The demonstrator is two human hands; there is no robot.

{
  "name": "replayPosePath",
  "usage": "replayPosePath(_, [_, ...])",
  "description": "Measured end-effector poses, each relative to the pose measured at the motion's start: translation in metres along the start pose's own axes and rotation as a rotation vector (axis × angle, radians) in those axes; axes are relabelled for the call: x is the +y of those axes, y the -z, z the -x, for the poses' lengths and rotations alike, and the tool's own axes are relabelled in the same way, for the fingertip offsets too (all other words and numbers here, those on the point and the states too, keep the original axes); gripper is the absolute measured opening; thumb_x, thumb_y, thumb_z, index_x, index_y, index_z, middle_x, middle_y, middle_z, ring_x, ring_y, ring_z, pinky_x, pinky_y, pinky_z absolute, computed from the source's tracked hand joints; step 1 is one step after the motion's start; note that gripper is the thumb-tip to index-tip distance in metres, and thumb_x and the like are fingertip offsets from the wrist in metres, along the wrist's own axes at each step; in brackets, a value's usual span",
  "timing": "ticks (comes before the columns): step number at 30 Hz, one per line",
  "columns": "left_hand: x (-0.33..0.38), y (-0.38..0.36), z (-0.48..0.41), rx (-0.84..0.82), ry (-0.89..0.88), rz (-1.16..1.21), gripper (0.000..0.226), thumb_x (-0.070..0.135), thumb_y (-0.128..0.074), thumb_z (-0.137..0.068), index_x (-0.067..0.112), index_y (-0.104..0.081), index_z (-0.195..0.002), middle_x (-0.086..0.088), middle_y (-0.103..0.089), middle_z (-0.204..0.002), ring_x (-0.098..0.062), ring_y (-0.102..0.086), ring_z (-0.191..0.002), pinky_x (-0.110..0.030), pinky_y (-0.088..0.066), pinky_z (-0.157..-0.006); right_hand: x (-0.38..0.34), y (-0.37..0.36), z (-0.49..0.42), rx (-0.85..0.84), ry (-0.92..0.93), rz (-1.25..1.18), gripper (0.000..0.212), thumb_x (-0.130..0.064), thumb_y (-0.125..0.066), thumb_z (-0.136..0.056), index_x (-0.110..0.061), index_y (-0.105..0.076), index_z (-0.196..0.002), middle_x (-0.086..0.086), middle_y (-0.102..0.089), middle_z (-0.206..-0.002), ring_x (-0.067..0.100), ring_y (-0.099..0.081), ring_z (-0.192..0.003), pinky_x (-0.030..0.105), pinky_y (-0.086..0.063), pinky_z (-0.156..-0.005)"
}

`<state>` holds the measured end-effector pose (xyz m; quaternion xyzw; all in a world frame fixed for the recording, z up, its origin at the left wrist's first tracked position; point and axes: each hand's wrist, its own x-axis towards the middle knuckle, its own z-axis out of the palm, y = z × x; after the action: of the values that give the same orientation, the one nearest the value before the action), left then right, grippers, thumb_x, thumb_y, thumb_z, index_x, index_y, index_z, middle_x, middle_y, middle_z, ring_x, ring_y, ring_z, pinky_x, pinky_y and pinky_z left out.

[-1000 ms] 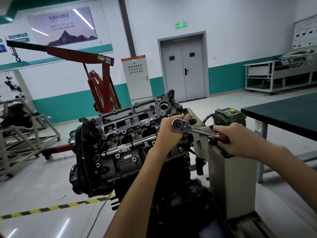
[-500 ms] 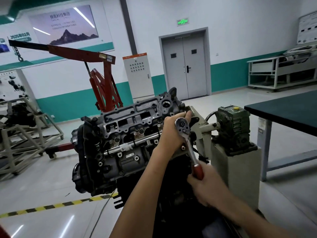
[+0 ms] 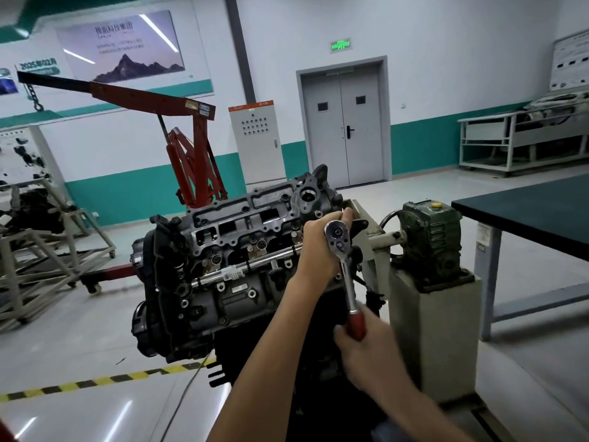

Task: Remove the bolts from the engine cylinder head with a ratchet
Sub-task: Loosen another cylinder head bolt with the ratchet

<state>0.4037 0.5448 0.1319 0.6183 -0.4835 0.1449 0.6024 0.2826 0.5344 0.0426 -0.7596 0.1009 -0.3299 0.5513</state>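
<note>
The engine cylinder head [image 3: 242, 231] sits tilted on a stand in the middle of the view, its grey top face showing several bolt holes. A chrome ratchet [image 3: 345, 272] with a red grip stands against its right end, head up and handle pointing down. My left hand [image 3: 318, 247] curls round the part under the ratchet head, which I cannot see. My right hand [image 3: 366, 349] grips the red handle low down. The bolt under the ratchet is hidden by my left hand.
A green gearbox [image 3: 430, 237] on a beige pedestal [image 3: 436, 333] stands just right of the engine. A dark-topped table [image 3: 526, 212] is at the right. A red engine hoist [image 3: 191, 154] stands behind, and a metal frame stand [image 3: 38, 260] at the left. Yellow-black tape [image 3: 95, 381] crosses the floor.
My right hand swung the ratchet handle from pointing right to pointing down, about a quarter turn clockwise. My left hand stayed at the ratchet head.
</note>
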Motion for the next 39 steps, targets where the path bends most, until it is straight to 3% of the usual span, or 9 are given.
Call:
replayPosePath(3, [-0.002,0.006,-0.001,0.029,0.055,0.055,0.050,0.021,-0.051,-0.100,0.002,-0.033,-0.056,0.004,-0.031,-0.049,-0.006,-0.027,-0.045,-0.022,-0.025,-0.045,-0.006,-0.027,0.004,-0.047,-0.064,-0.138,0.038,0.001,-0.054,-0.080,-0.031,-0.046,-0.061,-0.005,-0.037,-0.046,0.011,-0.035,-0.035,0.020,-0.032,-0.037])
replayPosePath(9, [-0.003,0.017,-0.004,-0.088,0.013,-0.045,0.051,0.018,-0.052,-0.099,-0.007,-0.040,-0.057,-0.020,-0.038,-0.052,-0.015,-0.031,-0.048,-0.031,-0.026,-0.048,-0.009,0.067,-0.029,-0.229,0.172,0.428,0.021,0.002,-0.060,-0.075,-0.017,-0.052,-0.071,-0.001,-0.050,-0.054,0.006,-0.044,-0.042,0.021,-0.040,-0.044])
replayPosePath(14, [0.000,0.009,-0.005,-0.123,-0.023,-0.095,0.051,0.013,-0.053,-0.097,0.024,-0.035,-0.052,0.014,-0.035,-0.045,-0.005,-0.028,-0.046,-0.019,-0.024,-0.047,-0.020,0.127,-0.072,-0.191,0.369,0.836,0.015,-0.014,-0.066,-0.079,-0.020,-0.059,-0.091,-0.010,-0.054,-0.061,0.002,-0.051,-0.049,0.010,-0.037,-0.052])
replayPosePath(18, [-0.002,-0.003,0.003,0.034,-0.030,0.016,0.048,0.016,-0.049,-0.099,0.003,-0.038,-0.054,0.001,-0.036,-0.049,-0.012,-0.030,-0.046,-0.036,-0.025,-0.044,0.001,0.087,-0.038,-0.075,0.189,0.588,0.014,-0.008,-0.066,-0.078,-0.011,-0.060,-0.090,-0.002,-0.054,-0.061,0.012,-0.053,-0.051,0.016,-0.046,-0.052])
replayPosePath(24, [-0.003,-0.012,0.006,0.171,0.015,0.037,0.049,0.018,-0.050,-0.099,0.001,-0.031,-0.058,-0.004,-0.029,-0.053,-0.012,-0.026,-0.050,-0.032,-0.023,-0.047,-0.001,-0.018,0.010,-0.096,-0.069,-0.146,0.033,-0.001,-0.056,-0.080,-0.032,-0.055,-0.071,-0.003,-0.046,-0.045,0.007,-0.041,-0.033,0.018,-0.033,-0.035])
replayPosePath(28, [0.001,0.004,0.003,-0.027,0.009,-0.008,0.044,0.017,-0.054,-0.098,0.007,-0.036,-0.058,-0.006,-0.034,-0.053,-0.014,-0.030,-0.051,-0.034,-0.026,-0.049,-0.004,0.035,-0.008,-0.099,0.053,0.218,0.032,0.005,-0.058,-0.076,-0.023,-0.050,-0.063,-0.006,-0.047,-0.045,0.005,-0.046,-0.039,0.011,-0.033,-0.040])
replayPosePath(31, [0.002,0.021,0.002,-0.179,-0.068,-0.130,0.037,0.014,-0.058,-0.095,0.007,-0.043,-0.061,0.000,-0.042,-0.052,-0.006,-0.034,-0.050,-0.026,-0.031,-0.049,-0.014,0.091,-0.041,-0.237,0.154,0.573,0.020,0.000,-0.060,-0.078,-0.018,-0.055,-0.072,0.001,-0.057,-0.062,0.012,-0.056,-0.053,0.023,-0.049,-0.055])
replayPosePath(34, [0.001,0.027,0.004,-0.220,-0.064,-0.130,0.027,0.001,-0.060,-0.088,0.007,-0.047,-0.065,-0.001,-0.051,-0.057,-0.015,-0.046,-0.053,-0.030,-0.038,-0.053,-0.031,0.122,-0.071,-0.291,0.284,0.862,0.024,-0.014,-0.060,-0.083,-0.031,-0.047,-0.073,-0.007,-0.056,-0.063,0.007,-0.057,-0.055,0.018,-0.046,-0.055])
replayPosePath(39, [-0.004,0.012,0.012,-0.078,-0.052,-0.048,0.035,0.012,-0.056,-0.095,0.001,-0.040,-0.066,-0.001,-0.041,-0.056,-0.007,-0.034,-0.052,-0.020,-0.029,-0.051,-0.010,0.091,-0.040,-0.163,0.184,0.591,0.010,-0.007,-0.062,-0.081,-0.013,-0.054,-0.079,0.002,-0.056,-0.061,0.015,-0.054,-0.051,0.022,-0.046,-0.051])
